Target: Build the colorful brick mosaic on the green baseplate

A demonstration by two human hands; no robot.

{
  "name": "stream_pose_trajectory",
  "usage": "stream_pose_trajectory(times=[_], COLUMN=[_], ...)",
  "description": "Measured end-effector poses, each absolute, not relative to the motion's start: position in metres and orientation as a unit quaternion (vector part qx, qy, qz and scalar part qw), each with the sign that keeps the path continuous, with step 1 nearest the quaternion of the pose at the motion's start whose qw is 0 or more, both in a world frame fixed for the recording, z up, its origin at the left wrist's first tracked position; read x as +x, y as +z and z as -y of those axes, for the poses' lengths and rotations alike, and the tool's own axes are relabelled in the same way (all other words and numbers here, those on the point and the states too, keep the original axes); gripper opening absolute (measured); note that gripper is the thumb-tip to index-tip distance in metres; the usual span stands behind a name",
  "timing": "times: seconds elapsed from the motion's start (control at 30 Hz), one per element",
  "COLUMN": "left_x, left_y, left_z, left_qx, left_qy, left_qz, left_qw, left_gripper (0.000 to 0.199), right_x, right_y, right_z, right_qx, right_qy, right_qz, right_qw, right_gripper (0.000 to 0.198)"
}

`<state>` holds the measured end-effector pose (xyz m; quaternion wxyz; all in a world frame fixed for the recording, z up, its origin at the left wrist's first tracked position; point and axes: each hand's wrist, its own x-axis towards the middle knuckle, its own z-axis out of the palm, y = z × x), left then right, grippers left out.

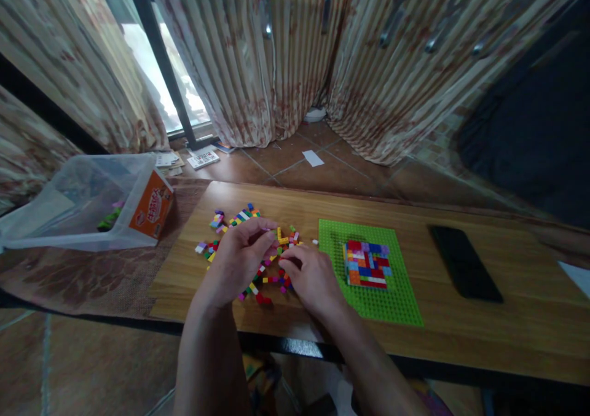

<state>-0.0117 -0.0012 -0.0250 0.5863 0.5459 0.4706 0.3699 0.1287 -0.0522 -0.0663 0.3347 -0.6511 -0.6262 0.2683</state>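
Both of my hands are over a loose pile of small coloured toy bricks [262, 279] on the wooden table. My left hand [237, 257] is at the pile's middle, thumb and forefinger brought together; whatever lies between them is too small to make out. Just to its right, my right hand [316, 276] reaches down with a pinched thumb and forefinger at the pile's right edge, and its fingertips hide what they hold. Beside that hand lies a green baseplate [400, 302], bearing a flat, multicoloured block of joined bricks [367, 265].
A black phone [464, 262] lies on the table [520, 336] right of the baseplate. At the left stands a clear plastic bin [92, 204] with an orange label and a few pieces inside. White paper [576, 277] shows at the right edge. Curtains [258, 66] hang beyond.
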Motion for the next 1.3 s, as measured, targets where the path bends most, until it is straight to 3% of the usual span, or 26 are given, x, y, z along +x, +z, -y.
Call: stream_pose_trajectory(times=[0.1,0.27,0.63,0.93,1.3], left_x=[-0.01,-0.009,-0.002,0.027,0.064], left_y=[-0.03,-0.029,-0.026,-0.027,-0.051], left_z=[-0.001,-0.001,0.002,0.009,0.019], left_qx=[0.579,0.566,0.604,0.566,0.679], left_qy=[0.352,0.348,0.324,0.347,0.317], left_qz=[-0.462,-0.456,-0.451,-0.385,-0.41], left_qw=[0.572,0.592,0.572,0.641,0.52], left_gripper=[0.024,0.019,0.013,0.011,0.016], right_x=[0.122,0.122,0.146,0.165,0.234], right_y=[-0.072,-0.074,-0.047,-0.05,-0.048], right_z=[0.052,0.051,0.056,0.061,0.081], right_qx=[-0.661,-0.667,-0.632,-0.58,-0.712], right_qy=[0.214,0.192,0.291,0.394,0.222], right_qz=[0.657,0.653,0.535,0.469,0.483], right_qw=[0.292,0.302,0.48,0.537,0.459], right_gripper=[0.013,0.013,0.018,0.019,0.02])
